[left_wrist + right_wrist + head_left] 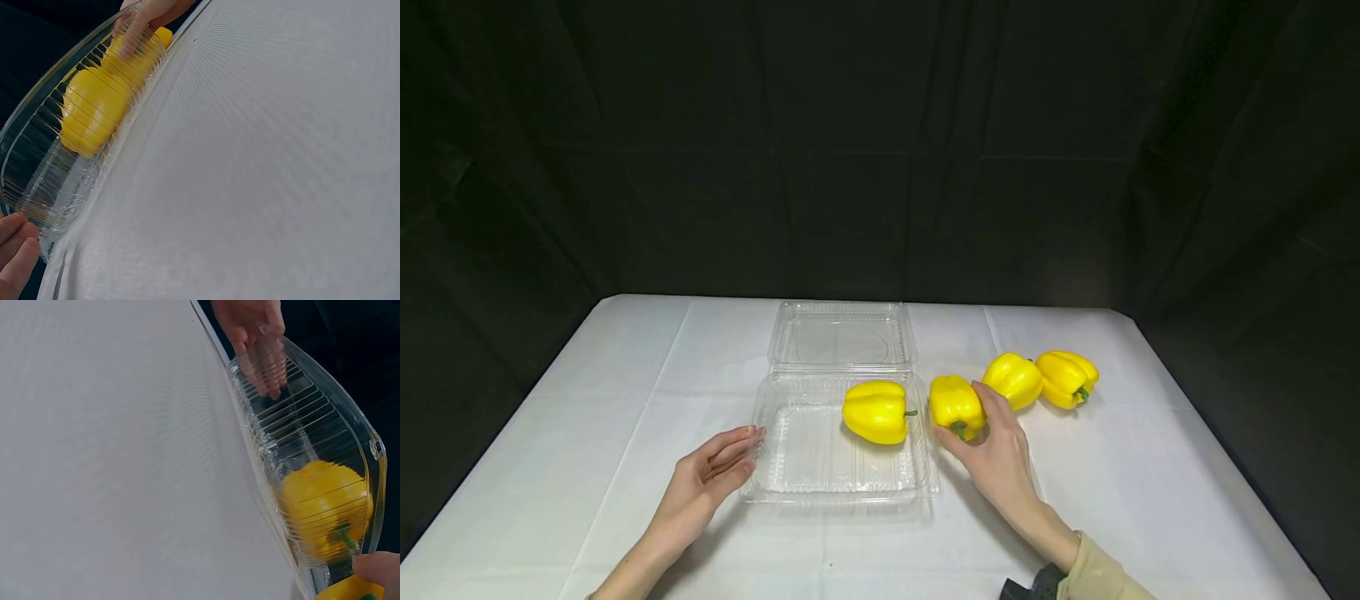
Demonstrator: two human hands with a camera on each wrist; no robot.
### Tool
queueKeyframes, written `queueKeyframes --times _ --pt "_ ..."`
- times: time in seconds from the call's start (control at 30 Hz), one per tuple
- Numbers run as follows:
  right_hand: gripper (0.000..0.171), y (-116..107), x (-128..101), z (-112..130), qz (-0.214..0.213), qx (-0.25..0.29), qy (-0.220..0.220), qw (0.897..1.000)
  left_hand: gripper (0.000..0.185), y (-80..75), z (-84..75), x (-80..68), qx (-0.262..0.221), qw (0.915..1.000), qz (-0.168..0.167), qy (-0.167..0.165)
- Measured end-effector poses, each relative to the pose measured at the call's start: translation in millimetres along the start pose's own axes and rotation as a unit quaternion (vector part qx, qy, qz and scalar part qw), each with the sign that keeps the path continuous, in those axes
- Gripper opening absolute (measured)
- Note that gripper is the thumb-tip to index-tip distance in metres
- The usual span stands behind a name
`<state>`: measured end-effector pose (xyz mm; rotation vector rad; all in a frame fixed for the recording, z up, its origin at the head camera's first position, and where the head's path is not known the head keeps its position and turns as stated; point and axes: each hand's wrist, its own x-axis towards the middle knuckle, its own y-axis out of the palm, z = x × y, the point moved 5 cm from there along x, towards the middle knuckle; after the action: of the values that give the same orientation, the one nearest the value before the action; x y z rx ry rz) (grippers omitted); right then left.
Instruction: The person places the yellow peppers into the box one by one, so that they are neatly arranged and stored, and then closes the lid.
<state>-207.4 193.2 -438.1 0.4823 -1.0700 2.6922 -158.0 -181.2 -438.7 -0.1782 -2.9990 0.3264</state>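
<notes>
A clear plastic clamshell container lies with its lid folded back. One yellow bell pepper rests on its side in the right part of the base, its green stem pointing right. Just outside the right wall, my right hand grips a second yellow bell pepper between thumb and fingers, stem toward me. My left hand is at the container's left wall, with fairly straight fingers against its outside, seen through the plastic in the right wrist view.
Two more yellow bell peppers, a nearer one and a farther one, lie side by side right of the container, behind my right hand. A white cloth covers the table. Black curtain hangs behind and at both sides.
</notes>
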Motion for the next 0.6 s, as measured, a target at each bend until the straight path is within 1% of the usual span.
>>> queueKeyframes --times 0.2,0.37,0.6 --pt "0.084 0.3 -0.1 -0.3 -0.007 0.003 0.002 1.0 0.042 0.4 -0.2 0.4 -0.001 1.0 0.003 -0.002" --pt "0.082 -0.1 -0.3 0.1 -0.003 -0.001 0.003 1.0 0.043 0.5 -0.4 -0.1 0.004 1.0 0.001 -0.006" --pt "0.08 -1.5 1.1 1.0 -0.004 0.003 -0.003 1.0 0.042 0.1 -0.3 -0.4 0.007 1.0 -0.003 0.0"
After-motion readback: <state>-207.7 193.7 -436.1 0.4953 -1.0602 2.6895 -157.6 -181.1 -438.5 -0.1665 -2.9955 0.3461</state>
